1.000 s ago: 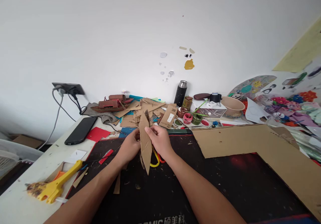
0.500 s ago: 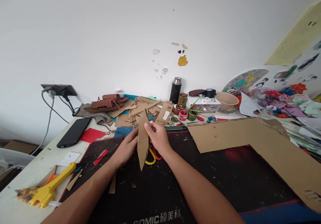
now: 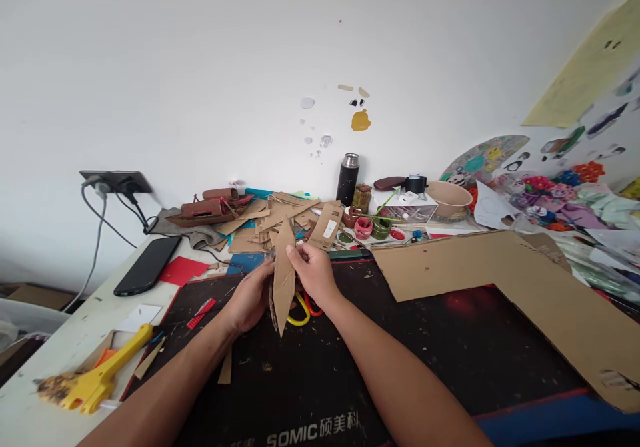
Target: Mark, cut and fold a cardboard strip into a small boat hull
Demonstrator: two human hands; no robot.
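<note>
A long cardboard piece (image 3: pixel 283 280), pointed at both ends, is held up over the black mat (image 3: pixel 415 380). My right hand (image 3: pixel 316 275) pinches its right edge, thumb on the front face. Round its left side curls my left hand (image 3: pixel 251 295), its fingers partly hidden behind the cardboard. A second cardboard layer shows along the lower left edge. Just behind the piece, scissors with yellow and red handles (image 3: pixel 299 312) lie on the mat, their blades out of sight.
A yellow hot glue gun (image 3: pixel 97 380) and a black phone (image 3: pixel 147 265) lie at the left. Cardboard scraps (image 3: pixel 295 208), a brown model boat (image 3: pixel 210 210), paint jars (image 3: pixel 364 227) and a black flask (image 3: pixel 348 180) line the back. A large L-shaped cardboard sheet (image 3: pixel 530 280) covers the right side.
The cardboard piece has turned slightly, so another layer now shows at its lower left edge. My left hand has shifted a little along it. The view has moved slightly.
</note>
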